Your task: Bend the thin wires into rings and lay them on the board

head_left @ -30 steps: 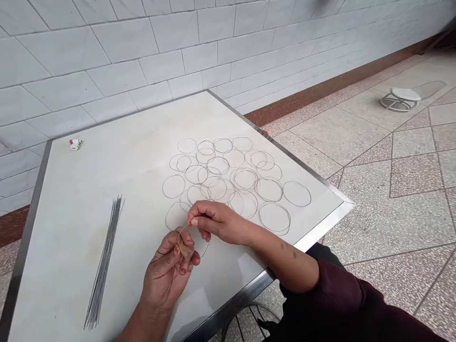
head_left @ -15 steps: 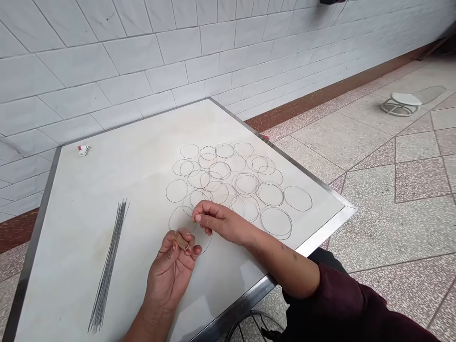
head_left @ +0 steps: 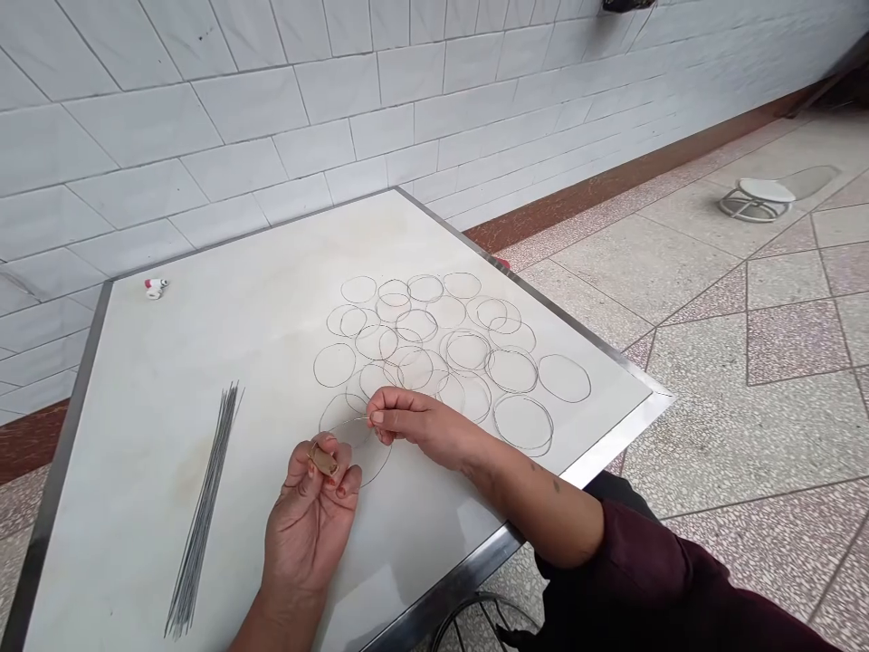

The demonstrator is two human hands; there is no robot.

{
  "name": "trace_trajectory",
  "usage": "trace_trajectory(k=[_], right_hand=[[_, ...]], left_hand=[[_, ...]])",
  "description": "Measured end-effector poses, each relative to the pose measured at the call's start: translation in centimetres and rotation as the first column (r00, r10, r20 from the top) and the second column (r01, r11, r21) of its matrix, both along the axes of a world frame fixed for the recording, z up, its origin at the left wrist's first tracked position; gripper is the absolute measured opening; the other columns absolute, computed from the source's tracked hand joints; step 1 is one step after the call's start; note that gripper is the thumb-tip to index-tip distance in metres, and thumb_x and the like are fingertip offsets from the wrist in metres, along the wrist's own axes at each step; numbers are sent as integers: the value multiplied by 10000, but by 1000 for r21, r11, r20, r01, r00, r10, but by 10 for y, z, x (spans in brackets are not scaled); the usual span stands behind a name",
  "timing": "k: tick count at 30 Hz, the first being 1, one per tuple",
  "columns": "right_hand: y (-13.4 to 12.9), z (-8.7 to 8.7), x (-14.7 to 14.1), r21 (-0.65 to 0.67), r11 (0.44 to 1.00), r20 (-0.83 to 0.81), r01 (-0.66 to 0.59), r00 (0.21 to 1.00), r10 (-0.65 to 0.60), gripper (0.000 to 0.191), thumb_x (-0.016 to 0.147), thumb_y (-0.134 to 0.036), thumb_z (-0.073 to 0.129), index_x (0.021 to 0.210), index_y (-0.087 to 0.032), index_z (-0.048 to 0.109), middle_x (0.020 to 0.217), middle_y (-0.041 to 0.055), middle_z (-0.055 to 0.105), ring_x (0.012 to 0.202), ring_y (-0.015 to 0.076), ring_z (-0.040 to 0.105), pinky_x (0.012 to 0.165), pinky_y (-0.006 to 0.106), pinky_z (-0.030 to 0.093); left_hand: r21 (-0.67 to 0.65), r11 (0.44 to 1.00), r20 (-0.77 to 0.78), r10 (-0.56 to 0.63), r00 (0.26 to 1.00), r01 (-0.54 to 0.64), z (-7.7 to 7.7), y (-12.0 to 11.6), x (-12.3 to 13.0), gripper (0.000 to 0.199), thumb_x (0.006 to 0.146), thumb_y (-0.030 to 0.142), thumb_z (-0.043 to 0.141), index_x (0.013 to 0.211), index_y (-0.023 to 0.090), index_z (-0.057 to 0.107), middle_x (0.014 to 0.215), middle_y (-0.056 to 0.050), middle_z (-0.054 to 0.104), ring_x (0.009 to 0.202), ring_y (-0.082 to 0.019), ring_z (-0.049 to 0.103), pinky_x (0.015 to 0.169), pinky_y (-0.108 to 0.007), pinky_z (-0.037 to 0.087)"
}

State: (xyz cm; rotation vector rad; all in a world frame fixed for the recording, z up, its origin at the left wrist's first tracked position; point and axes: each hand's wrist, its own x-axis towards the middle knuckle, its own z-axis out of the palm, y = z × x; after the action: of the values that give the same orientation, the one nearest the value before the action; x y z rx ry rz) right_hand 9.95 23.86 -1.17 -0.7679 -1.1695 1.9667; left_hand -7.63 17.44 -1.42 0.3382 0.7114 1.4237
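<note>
My left hand [head_left: 309,525], palm up, pinches a small brown piece [head_left: 324,461] between thumb and fingers. A thin curved wire [head_left: 389,464] runs between my two hands. My right hand [head_left: 414,423] has its thumb and index finger closed on the wire, just above and right of the left hand. Behind the hands, several thin wire rings [head_left: 514,370] lie spread and overlapping on the white table [head_left: 272,362]. To the left lies a bundle of straight wires [head_left: 205,512].
A small red and white object [head_left: 156,288] sits near the table's far left corner. The tiled wall [head_left: 258,109] borders the table's far side. On the floor at the right stands a low round stool [head_left: 757,199]. A dark spoked round object [head_left: 485,620] shows below the near edge.
My left hand has moved a little left with the brown piece, away from my right hand, and more wire shows between them. The view has shifted slightly.
</note>
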Motion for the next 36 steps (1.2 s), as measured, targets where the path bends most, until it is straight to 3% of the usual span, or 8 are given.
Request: trace_trajectory(k=[7,14,19,23,27,33,36], right_hand=[[-3,-4,-6,-203,978,-222,-40,975,-6,210,790,-332,735,802,-168,604,779,-11,551,690,106,502,704,258,411],[-7,-8,-10,-268,957,-291,-108,956,27,219,815,-333,745,830,-155,617,822,-4,568,707,88,523,667,224,398],[-17,-12,-22,-148,981,-250,-122,965,82,241,790,-329,784,900,-168,643,811,-12,619,734,92,551,730,244,435],[-20,-17,-29,-50,997,-239,-57,970,43,213,765,-300,796,898,-181,680,898,3,683,833,114,611,813,281,478],[-20,-23,-32,-7,998,-202,-57,978,55,305,674,-249,853,954,-214,739,911,-14,698,904,126,641,911,315,493],[-21,-26,-33,132,991,-184,-2,983,27,236,774,-330,786,1002,-278,760,1069,-7,716,1114,181,635,1033,390,469],[-22,-26,-32,158,987,-163,-2,986,28,237,796,-357,768,1020,-281,755,1073,-6,715,1107,180,642,1036,397,472]], left_hand=[[3,998,-25,58,998,-58,-1,1,-1,216,667,183,860,750,242,670,1001,60,726,622,-78,484,555,-186,495],[7,993,-33,121,992,-121,2,4,-4,166,714,175,831,742,232,678,1169,79,693,675,-67,542,645,-182,551],[-13,992,-38,128,991,-128,-1,7,-5,214,715,189,834,896,223,725,938,33,694,777,-91,604,812,-198,555],[-30,989,-46,144,988,-145,-3,6,-2,168,698,193,845,797,204,710,1037,14,691,820,-97,619,804,-205,552],[-34,990,-32,135,990,-136,-4,6,0,153,698,179,835,750,196,692,1004,23,678,854,-109,625,809,-244,559],[-55,990,-54,127,990,-130,-8,5,0,158,690,218,839,757,185,701,942,-3,667,903,-125,622,788,-237,554],[-61,991,-58,117,991,-120,-9,5,0,150,690,218,835,754,188,703,933,-11,669,908,-133,622,798,-246,553]])
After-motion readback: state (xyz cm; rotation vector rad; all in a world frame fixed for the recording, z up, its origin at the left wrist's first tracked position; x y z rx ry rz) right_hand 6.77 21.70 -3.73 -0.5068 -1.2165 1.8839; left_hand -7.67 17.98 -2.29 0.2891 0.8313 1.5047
